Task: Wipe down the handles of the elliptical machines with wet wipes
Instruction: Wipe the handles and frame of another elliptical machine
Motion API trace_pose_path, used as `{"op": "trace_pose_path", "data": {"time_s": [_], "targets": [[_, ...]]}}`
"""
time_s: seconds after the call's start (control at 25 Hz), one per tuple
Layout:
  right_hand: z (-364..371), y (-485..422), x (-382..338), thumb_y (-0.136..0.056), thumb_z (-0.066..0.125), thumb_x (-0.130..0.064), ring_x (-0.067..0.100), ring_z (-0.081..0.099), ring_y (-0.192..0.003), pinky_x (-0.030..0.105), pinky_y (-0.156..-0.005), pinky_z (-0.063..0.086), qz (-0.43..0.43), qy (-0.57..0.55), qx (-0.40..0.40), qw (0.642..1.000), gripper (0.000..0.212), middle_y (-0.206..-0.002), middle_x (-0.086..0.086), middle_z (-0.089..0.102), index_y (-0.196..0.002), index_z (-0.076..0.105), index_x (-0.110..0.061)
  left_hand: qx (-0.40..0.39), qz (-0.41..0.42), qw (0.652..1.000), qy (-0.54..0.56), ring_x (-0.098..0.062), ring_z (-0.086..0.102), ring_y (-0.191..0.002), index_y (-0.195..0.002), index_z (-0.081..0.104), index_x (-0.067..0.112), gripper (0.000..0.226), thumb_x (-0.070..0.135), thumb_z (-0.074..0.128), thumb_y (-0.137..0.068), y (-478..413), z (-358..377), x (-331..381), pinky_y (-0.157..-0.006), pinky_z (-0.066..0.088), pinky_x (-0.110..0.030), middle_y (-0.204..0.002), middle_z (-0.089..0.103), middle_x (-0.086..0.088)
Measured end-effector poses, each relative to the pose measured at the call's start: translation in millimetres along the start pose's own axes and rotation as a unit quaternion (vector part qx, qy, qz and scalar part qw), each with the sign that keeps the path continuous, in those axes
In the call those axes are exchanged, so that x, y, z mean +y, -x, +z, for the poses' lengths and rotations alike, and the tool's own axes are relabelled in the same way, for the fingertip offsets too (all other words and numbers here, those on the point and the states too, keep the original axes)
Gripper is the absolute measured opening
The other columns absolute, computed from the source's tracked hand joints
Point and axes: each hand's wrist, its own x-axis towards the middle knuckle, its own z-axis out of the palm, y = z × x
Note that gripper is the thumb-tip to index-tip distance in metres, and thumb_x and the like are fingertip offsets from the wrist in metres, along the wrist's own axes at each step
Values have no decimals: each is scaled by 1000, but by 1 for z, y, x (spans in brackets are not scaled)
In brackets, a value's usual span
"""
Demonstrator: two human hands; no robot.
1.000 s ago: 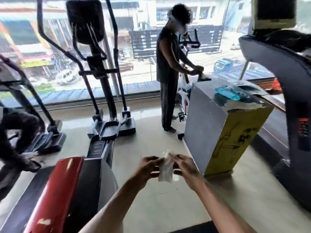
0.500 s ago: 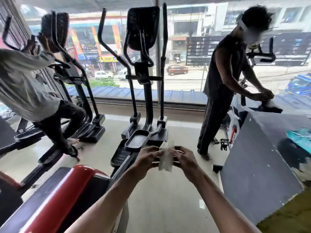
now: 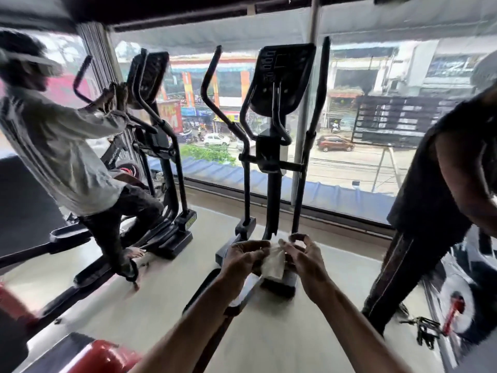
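Note:
In front of my chest hangs a white wet wipe (image 3: 273, 262). My left hand (image 3: 242, 258) pinches its upper left edge and my right hand (image 3: 306, 261) holds its upper right edge with curled fingers. Straight ahead stands a black elliptical machine (image 3: 271, 146) with a dark console (image 3: 282, 76). Its curved left handle (image 3: 211, 84) and straight right handle (image 3: 318, 103) rise on either side of the console, both well beyond my hands. A second elliptical (image 3: 158, 135) is at the left.
A person in a grey shirt (image 3: 59, 146) stands on the left elliptical and grips its handle. Another person in dark clothes (image 3: 441, 184) stands close at the right beside an exercise bike (image 3: 457, 300). A red and black machine part (image 3: 99, 356) lies low left. A window wall runs behind.
The view has swung left and up, so the middle elliptical now fills the centre and the grey box is out of sight. Both hands still hold the wipe, slightly farther apart.

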Motion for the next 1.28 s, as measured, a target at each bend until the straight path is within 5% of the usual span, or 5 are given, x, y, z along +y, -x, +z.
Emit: {"op": "trace_pose_path", "data": {"time_s": [0.16,0.36,0.8,1.04,1.28], "targets": [[21,-126,-23,-92,73,-1,25,72,-87,37,-75,58,-50,59,-55,996,29,-100,17,77,-113,70,-21,-8,36,999,15,-18,70,-70,-87,82,12,14,0,78,-80,-127,-11,34,-66,58,-26,-83,76,-12],[35,-240,-58,-90,77,-5,8,71,-75,18,-60,53,-72,79,-32,994,20,-97,11,76,-110,76,-8,-38,55,998,5,-24,73,-84,-107,77,11,35,7,77,-72,-251,-16,71,-76,60,-31,-97,77,-14],[29,-477,-105,-90,79,-19,14,71,-95,32,-85,59,-149,161,-34,975,6,-102,-2,77,-95,80,-23,-8,112,989,-101,1,66,-66,-119,71,3,38,-11,74,-83,-478,8,118,-62,51,-15,-72,72,15],[17,-601,-152,-99,69,-20,4,70,-88,27,-83,53,-188,178,-88,962,7,-94,-11,77,-97,74,-24,54,166,966,-191,-9,66,-74,-86,78,21,13,12,86,-79,-595,34,165,-66,50,-19,-82,73,2],[12,-677,-176,-96,69,-4,5,70,-72,20,-64,56,-186,69,-96,976,17,-79,-7,77,-92,73,-20,26,94,992,-84,-24,67,-79,-89,74,17,15,21,85,-78,-658,48,185,-79,54,-38,-85,74,-6]]}}
